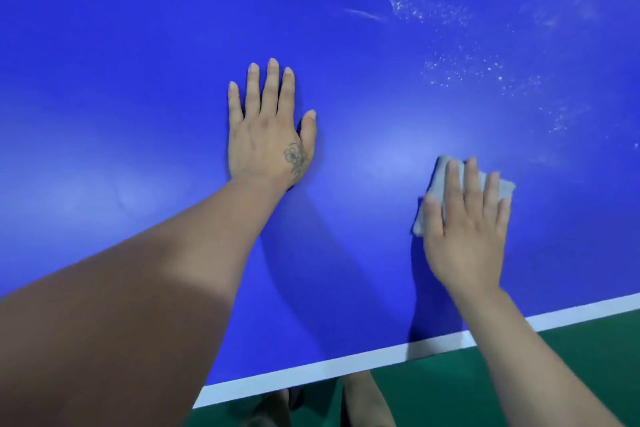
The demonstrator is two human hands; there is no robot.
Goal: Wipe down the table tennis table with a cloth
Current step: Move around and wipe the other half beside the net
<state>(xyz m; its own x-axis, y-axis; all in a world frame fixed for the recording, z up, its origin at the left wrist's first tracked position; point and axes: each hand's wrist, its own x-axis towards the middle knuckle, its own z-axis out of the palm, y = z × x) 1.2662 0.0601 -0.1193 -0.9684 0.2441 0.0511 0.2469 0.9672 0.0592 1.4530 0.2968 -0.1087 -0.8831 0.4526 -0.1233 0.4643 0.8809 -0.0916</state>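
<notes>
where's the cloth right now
In the head view the grey cloth lies flat on the blue table, lower right, pressed under the right hand, near the white edge line.

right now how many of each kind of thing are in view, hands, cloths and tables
hands: 2, left hand flat on the table, right hand pressing the cloth
cloths: 1, grey cloth
tables: 1, blue table
total: 4
</notes>
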